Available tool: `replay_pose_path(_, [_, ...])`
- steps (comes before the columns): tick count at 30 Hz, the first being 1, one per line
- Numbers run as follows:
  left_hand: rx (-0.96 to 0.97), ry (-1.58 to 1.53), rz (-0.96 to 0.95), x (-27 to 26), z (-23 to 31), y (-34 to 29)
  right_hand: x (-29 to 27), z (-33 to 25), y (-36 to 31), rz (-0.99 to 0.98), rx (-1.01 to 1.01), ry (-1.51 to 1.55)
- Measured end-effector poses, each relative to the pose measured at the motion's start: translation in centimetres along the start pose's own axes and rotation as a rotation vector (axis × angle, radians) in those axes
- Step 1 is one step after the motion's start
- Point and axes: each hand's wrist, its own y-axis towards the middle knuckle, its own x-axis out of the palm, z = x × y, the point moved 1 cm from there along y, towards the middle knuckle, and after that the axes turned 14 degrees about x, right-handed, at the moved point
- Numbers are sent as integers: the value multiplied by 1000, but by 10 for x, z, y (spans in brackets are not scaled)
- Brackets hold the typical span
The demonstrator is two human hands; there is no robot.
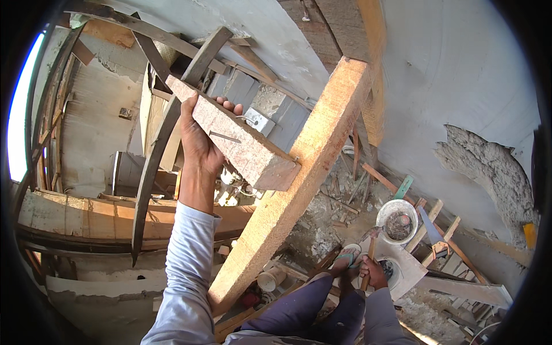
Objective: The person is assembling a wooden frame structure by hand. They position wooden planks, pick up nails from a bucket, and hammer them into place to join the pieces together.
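Standing leftmost: dark timber strut (151, 184), behind the left arm, possibly cramping its swing. Next, left hand (200, 138), fingers wrapped round a raised wood block (233, 135); nail (225, 137) jutting from its face. Block's lower end appears to meet the slanting beam (305, 178), presumably steadied for fixing. Lower right, right hand (375, 272), fingers clenched on a hammer (371, 248), seemingly kept ready. Beyond: white bucket (382, 214), then handsaw (429, 225) among wood strips (425, 234), likely obstructing footing.
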Motion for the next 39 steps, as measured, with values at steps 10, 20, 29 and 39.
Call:
replay_pose_path(10, [26,-211,185,-2,-17,4,139,-6,-246,885,-477,-1015])
replay_pose_path(20, [-31,-99,466,56,-17,20,298,-56,-407,870,-1107,-1127])
replay_pose_path(29, [-117,21,538,65,-24,25,389,-71,-440,688,-1184,-1015])
replay_pose_path(39, [-63,-35,462,48,-52,37,446,-77,-392,305,-1672,-510])
